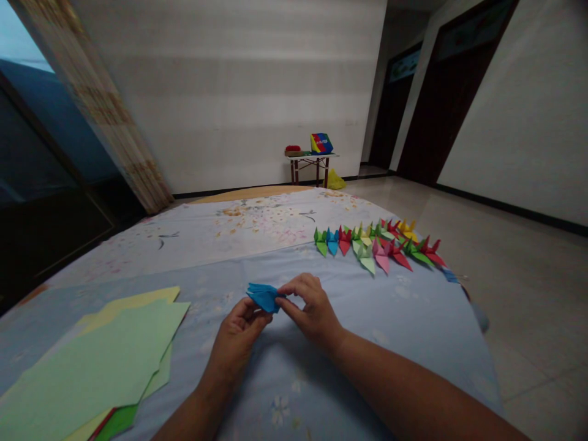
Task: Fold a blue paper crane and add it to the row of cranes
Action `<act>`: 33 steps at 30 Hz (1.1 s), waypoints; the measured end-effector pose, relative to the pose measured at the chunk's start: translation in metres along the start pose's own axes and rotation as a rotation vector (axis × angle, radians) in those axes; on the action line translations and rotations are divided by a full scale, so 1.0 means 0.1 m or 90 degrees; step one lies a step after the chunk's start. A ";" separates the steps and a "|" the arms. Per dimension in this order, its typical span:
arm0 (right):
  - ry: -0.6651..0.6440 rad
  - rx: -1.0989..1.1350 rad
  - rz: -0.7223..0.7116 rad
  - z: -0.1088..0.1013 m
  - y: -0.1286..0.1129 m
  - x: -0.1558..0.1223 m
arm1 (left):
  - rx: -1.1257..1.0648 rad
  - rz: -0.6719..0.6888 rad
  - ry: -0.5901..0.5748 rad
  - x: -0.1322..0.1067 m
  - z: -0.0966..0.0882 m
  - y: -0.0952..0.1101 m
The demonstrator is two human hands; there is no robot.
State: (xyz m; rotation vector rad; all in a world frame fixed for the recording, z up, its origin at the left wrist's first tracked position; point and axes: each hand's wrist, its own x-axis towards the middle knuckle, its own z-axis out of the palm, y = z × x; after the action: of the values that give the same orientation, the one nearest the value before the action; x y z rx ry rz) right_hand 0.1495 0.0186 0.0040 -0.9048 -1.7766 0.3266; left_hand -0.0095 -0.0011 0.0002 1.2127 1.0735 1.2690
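A folded piece of blue paper (263, 296) is held up over the blue cloth, between both hands. My left hand (241, 327) grips its lower left side between thumb and fingers. At its right end, my right hand (310, 306) pinches the paper with thumb and forefinger. Beyond my right hand stand several folded paper cranes, among them a pink crane (381, 254), a blue crane (332, 240) and a pale green crane (364, 256). Left of my left hand lies a stack of coloured paper sheets (101, 355), pale green on top.
The round table wears a flowered blue and white tablecloth (294, 367). Against the far wall, a small table (315, 157) bears a colourful box (321, 143) and a red item (293, 148). A yellow bag (336, 180) lies on the floor near it. A curtain (105, 104) hangs at left.
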 end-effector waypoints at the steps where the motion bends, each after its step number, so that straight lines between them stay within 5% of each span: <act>1: 0.004 0.000 0.000 0.00 0.00 0.00 | 0.002 0.003 0.000 0.00 0.00 0.00; 33: -0.036 -0.007 -0.092 -0.05 0.01 -0.01 | 0.011 -0.017 0.058 -0.05 0.05 0.12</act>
State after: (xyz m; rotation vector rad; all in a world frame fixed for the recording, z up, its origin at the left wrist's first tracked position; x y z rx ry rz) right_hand 0.1542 0.0176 0.0049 -0.7771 -1.8856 0.2507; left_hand -0.0056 -0.0072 0.0127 1.1596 1.1657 1.3073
